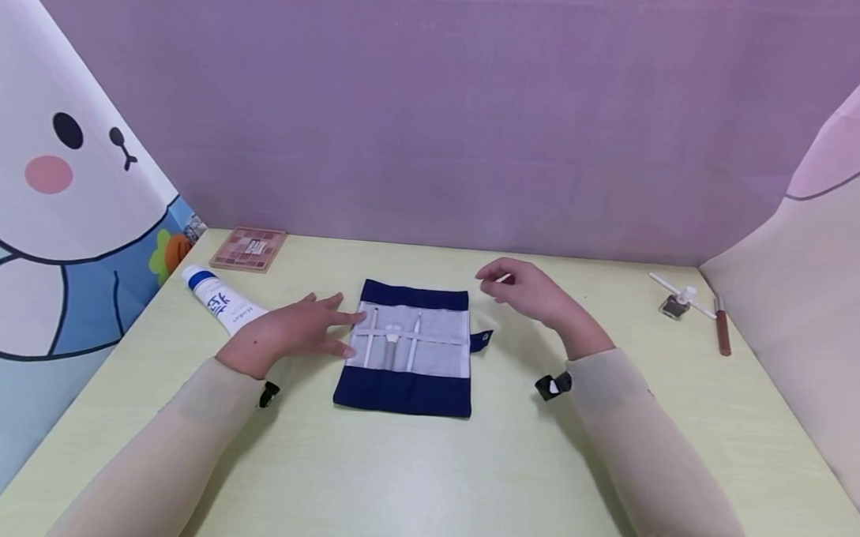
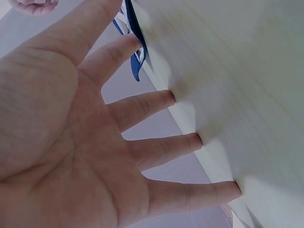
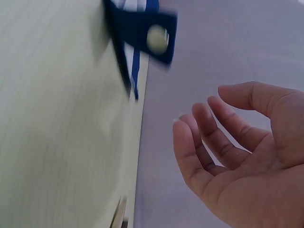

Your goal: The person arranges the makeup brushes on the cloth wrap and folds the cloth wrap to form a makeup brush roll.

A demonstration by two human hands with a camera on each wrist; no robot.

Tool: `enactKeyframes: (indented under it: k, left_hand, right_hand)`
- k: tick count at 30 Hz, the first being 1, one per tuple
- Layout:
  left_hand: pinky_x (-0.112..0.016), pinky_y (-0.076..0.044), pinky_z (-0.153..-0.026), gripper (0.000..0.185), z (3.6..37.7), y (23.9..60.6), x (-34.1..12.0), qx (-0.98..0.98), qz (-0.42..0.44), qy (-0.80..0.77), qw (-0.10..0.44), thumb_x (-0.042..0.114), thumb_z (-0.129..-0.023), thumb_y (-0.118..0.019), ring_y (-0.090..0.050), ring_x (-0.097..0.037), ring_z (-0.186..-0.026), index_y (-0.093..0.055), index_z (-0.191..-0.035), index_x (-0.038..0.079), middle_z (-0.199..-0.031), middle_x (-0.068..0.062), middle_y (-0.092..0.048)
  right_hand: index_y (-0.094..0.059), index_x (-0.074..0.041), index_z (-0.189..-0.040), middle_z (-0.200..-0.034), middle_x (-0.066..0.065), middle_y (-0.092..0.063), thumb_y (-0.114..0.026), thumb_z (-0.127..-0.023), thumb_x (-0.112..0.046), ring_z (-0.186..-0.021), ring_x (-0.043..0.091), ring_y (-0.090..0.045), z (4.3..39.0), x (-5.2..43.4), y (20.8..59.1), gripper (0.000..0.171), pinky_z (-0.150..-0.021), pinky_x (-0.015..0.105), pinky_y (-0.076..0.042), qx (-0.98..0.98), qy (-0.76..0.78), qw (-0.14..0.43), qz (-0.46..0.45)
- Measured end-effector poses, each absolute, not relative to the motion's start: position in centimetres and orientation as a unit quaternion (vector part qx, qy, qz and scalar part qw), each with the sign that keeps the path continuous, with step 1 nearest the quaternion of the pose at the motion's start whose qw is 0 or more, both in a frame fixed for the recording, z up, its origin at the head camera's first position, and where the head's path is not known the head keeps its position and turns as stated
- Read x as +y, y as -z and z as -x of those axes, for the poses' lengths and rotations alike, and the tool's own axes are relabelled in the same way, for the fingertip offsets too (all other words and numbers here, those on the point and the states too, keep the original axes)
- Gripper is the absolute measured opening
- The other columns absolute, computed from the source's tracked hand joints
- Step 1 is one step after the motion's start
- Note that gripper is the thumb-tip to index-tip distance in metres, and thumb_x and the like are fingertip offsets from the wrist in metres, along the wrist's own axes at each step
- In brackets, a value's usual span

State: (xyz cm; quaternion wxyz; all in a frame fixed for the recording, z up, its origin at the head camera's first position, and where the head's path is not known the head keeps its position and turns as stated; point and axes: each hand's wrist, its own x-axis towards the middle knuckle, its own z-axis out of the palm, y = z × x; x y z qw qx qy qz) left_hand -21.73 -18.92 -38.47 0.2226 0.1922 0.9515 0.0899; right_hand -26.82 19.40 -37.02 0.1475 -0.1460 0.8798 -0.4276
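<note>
Fingers of the left hand (image 1: pixel 285 332) are spread flat, pressed on the table (image 1: pixel 423 474) at the pouch's (image 1: pixel 407 348) left edge. Right hand (image 1: pixel 525 289) is held loosely open, nothing gripped, above the pouch's right corner.

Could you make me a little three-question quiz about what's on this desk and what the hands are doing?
1. True or false: the left hand rests flat with straight fingers at the left edge of the open navy and grey fabric brush roll.
2. How many white-handled brushes sit in the roll's grey pocket?
3. Which lies nearest the pink eyeshadow palette? A) the brown pencil B) the white tube with a blue cap C) the right hand

Key
1. True.
2. Three.
3. B, the tube, at the desk's back left; the pencil is at far right, and the right hand hovers, fingers loosely curled, beyond the roll's right side.
</note>
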Motion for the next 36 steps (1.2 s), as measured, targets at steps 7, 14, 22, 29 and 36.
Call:
enactKeyframes:
  k: [7, 14, 22, 29, 36]
  left_hand:
    - [-0.08, -0.028, -0.123, 0.077, 21.7, 38.3, -18.9, 0.952, -0.187, -0.09, 0.225, 0.054, -0.099, -0.071, -0.013, -0.068, -0.158, -0.04, -0.166, 0.032, -0.177, -0.028, -0.018]
    - [-0.078, -0.03, -0.124, 0.076, 21.7, 38.5, -18.9, 0.952, -0.191, -0.09, 0.223, 0.053, -0.1, -0.07, -0.015, -0.067, -0.158, -0.04, -0.166, 0.032, -0.177, -0.028, -0.019]
    - [-0.078, -0.031, -0.123, 0.076, 21.7, 38.3, -18.8, 0.951, -0.193, -0.09, 0.224, 0.052, -0.099, -0.071, -0.015, -0.068, -0.157, -0.04, -0.166, 0.031, -0.177, -0.029, -0.019]
    - [-0.08, -0.029, -0.122, 0.076, 21.7, 38.4, -18.8, 0.951, -0.186, -0.092, 0.229, 0.053, -0.099, -0.071, -0.014, -0.068, -0.158, -0.04, -0.166, 0.031, -0.177, -0.028, -0.018]
    - [-0.079, -0.028, -0.124, 0.076, 21.8, 38.5, -18.7, 0.951, -0.188, -0.087, 0.23, 0.051, -0.1, -0.07, -0.014, -0.069, -0.157, -0.039, -0.166, 0.03, -0.177, -0.029, -0.017]
  right_hand:
    - [-0.063, -0.006, -0.143, -0.14, 0.017, -0.064, -0.062, -0.108, -0.023, -0.121, 0.036, -0.064, 26.9, 23.3, 37.5, 0.038, -0.103, 0.048, -0.055, 0.89, 0.427, 0.12, 0.106]
    - [-0.059, -0.003, -0.146, -0.139, 0.02, -0.064, -0.06, -0.108, -0.017, -0.127, 0.036, -0.063, 27.1, 25.5, 38.7, 0.04, -0.101, 0.041, -0.054, 0.907, 0.396, 0.114, 0.089]
    - [-0.057, 0.001, -0.143, -0.138, 0.023, -0.064, -0.056, -0.108, -0.01, -0.128, 0.04, -0.062, 26.5, 26.4, 39.4, 0.037, -0.107, 0.053, -0.052, 0.93, 0.331, 0.124, 0.105]
    - [-0.057, 0.005, -0.141, -0.133, 0.025, -0.066, -0.055, -0.104, -0.001, -0.117, 0.035, -0.062, 26.1, 26.3, 39.4, 0.038, -0.099, 0.048, -0.053, 0.939, 0.295, 0.132, 0.12]
    - [-0.057, 0.004, -0.142, -0.132, 0.023, -0.065, -0.054, -0.1, 0.005, -0.114, 0.033, -0.061, 26.3, 26.6, 39.7, 0.042, -0.094, 0.041, -0.054, 0.939, 0.281, 0.159, 0.122]
